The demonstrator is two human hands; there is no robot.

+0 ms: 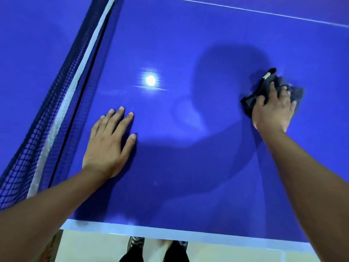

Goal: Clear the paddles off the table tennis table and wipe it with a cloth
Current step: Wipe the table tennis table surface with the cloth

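**Wiping a blue table tennis table w/ a dark cloth**

Head-cam view, looking down. Nearest: pale floor (90,248) & the toes of two dark shoes (136,242), just outside the table's near edge. The table tennis table (170,40) is glossy blue w/ a white border line (151,230) along that edge. No paddles on the part shown.

Just in from the near edge, toward the net side, the left hand (108,142) lies palm-down on the bare top, fingers straight & slightly apart, holding nothing. It is prob. a brace for leaning in.

Further in & well to the right, the right hand (273,110) presses on the cloth (252,103), fingers splayed over the top of it, not wrapped round it. The cloth is dark & bunched, w/ a small pale tag (267,76) at its far end; its right fringe is blurred. It sits on the tabletop, well apart from the left hand & from every edge in view.

Handling, as a judgement: the cloth looks soft, light & limp, so it will ruck under a push. Best taken w/ a flat palm on the middle of the bunch. The top looks slick, so it should glide.

Beyond: a lamp glare (150,80) btwn the hands, the person's shadow (217,82), the dark white-topped net (45,118) along the left side, & a thin white line (264,12) at the far side.
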